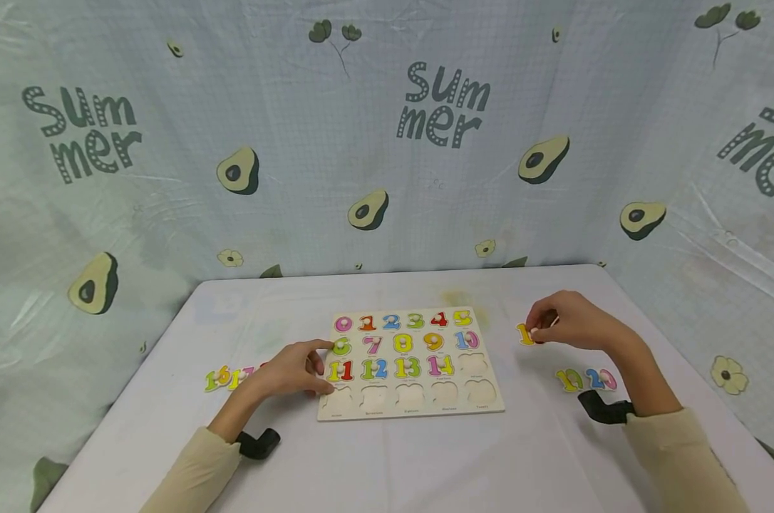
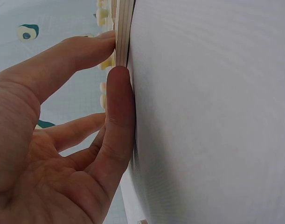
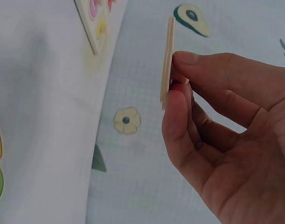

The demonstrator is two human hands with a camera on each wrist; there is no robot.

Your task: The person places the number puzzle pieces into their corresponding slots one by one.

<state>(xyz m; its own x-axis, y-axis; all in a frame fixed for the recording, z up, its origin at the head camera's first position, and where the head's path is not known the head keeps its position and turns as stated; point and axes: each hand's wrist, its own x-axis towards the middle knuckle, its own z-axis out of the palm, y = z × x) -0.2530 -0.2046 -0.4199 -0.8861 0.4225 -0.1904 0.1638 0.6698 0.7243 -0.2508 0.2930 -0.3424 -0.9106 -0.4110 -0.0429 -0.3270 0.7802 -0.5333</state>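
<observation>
A wooden number puzzle board lies on the table with rows of coloured numbers, 0 to 14, in its recesses. Several recesses at the lower and right side are bare. My left hand touches the board's left edge with its thumb and fingers spread; in the left wrist view the fingertips meet the board's layered side. To the right of the board, my right hand pinches a yellow number puzzle piece showing a 1; its other digit is hidden. The right wrist view shows this piece edge-on.
Left of the board lie a green and yellow 16 piece, a 17 piece and a red one partly behind the left hand. A 19 piece and a 20 piece lie near the right wrist. Patterned cloth hangs behind the table.
</observation>
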